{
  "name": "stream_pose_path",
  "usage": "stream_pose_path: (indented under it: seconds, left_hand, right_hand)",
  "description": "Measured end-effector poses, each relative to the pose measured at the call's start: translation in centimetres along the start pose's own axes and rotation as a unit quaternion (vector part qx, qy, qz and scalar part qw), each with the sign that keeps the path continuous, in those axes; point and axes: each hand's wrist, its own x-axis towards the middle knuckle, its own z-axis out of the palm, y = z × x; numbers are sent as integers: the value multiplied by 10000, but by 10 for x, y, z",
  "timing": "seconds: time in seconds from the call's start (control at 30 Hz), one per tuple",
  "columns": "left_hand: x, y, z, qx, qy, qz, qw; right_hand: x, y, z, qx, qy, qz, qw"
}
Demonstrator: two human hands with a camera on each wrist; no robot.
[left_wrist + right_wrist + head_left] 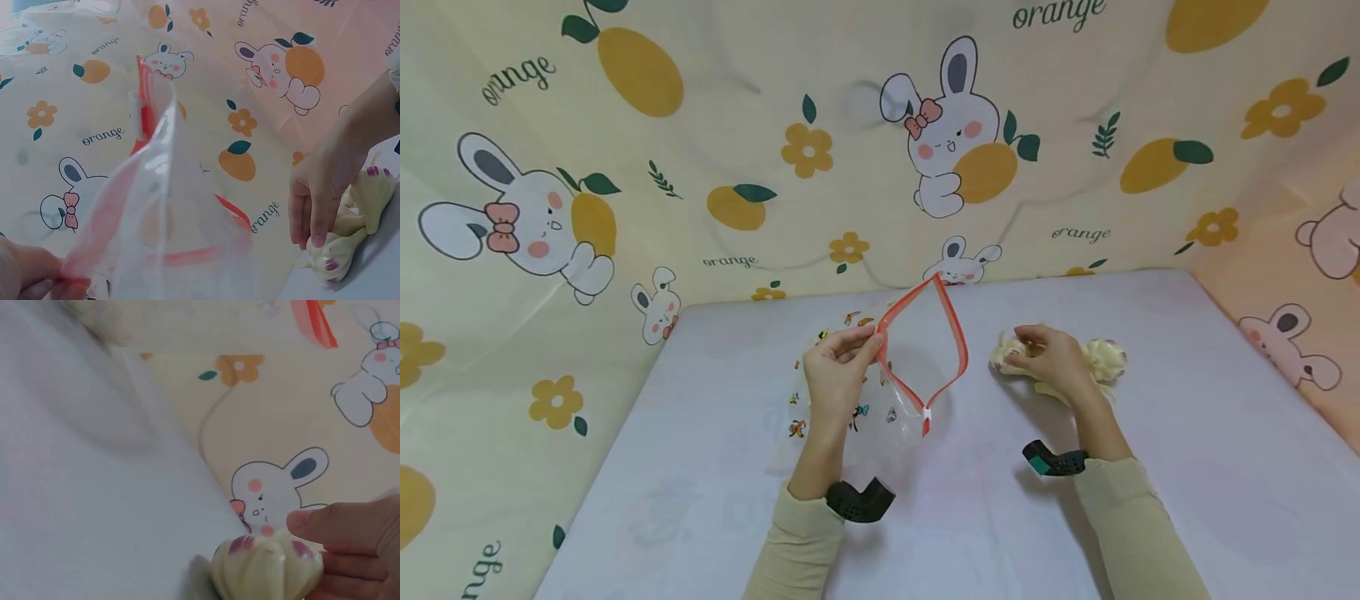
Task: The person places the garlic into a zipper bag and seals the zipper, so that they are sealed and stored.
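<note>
One white table (700, 467), printed backdrop (850, 50)—bag (880, 402), garlic (1105, 360)

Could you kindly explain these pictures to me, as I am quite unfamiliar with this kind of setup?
There is no robot here: a person is working bare-handed, filmed by three cameras. The widest picture comes from the head, looking forward and down; the other two come from the left and right wrists, where black devices sit. The left hand pinches the red edge of a clear, printed zip bag, whose mouth stands open. On the white table lie pale garlic bulbs with purple marks. The right hand is right at one of them, though I cannot tell whether its fingers grip it. Behind hangs a cloth printed with rabbits and fruit.
</note>
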Motion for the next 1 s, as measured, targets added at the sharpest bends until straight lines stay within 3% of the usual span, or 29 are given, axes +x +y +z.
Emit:
stream_pose_path:
  seconds: [0.67, 1.0]
  left_hand:
    - [2, -2, 0, 99, -17, -98, 9999]
    - [1, -2, 0, 98, 21, 60, 9999]
  right_hand:
    - [8, 8, 13, -606, -195, -259, 9976]
    - [8, 5, 22, -480, -393, -87, 9980]
